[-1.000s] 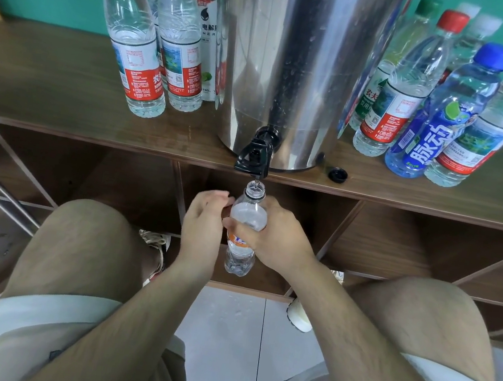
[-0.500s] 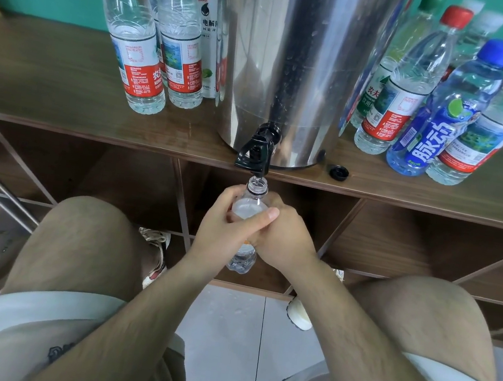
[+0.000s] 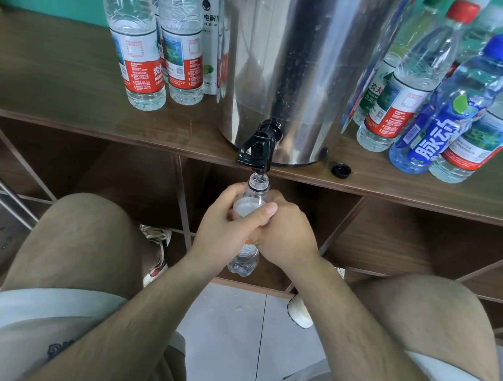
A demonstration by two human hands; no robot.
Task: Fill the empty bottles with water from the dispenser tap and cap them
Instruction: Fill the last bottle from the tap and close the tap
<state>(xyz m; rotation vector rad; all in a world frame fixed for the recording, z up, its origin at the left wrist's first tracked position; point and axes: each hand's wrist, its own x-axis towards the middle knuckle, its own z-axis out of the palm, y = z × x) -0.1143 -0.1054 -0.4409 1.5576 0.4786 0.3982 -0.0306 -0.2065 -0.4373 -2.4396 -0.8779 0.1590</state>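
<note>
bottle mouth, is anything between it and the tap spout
Nothing visible. The bottle is uncapped, its mouth right under the black tap; the left hand and right hand grip its body lower down. The black cap lies aside on the shelf.

the dispenser (image 3: 295, 51) is polished steel, mirror-bright, with water beads on its skin. its tap (image 3: 255, 152) is glossy black plastic; the loose cap (image 3: 341, 170) is black plastic with a ribbed edge. the small bottle (image 3: 243, 258) is thin clear plastic, like the standing bottles (image 3: 137, 29) with their glossy printed labels; the blue bottle (image 3: 447, 121) is tinted plastic. the shelf top (image 3: 49, 81) looks like dark wood grain, smooth with a soft sheen. the floor tile (image 3: 224, 331) is pale and glossy; the shorts (image 3: 41, 322) are matt cloth.
</note>
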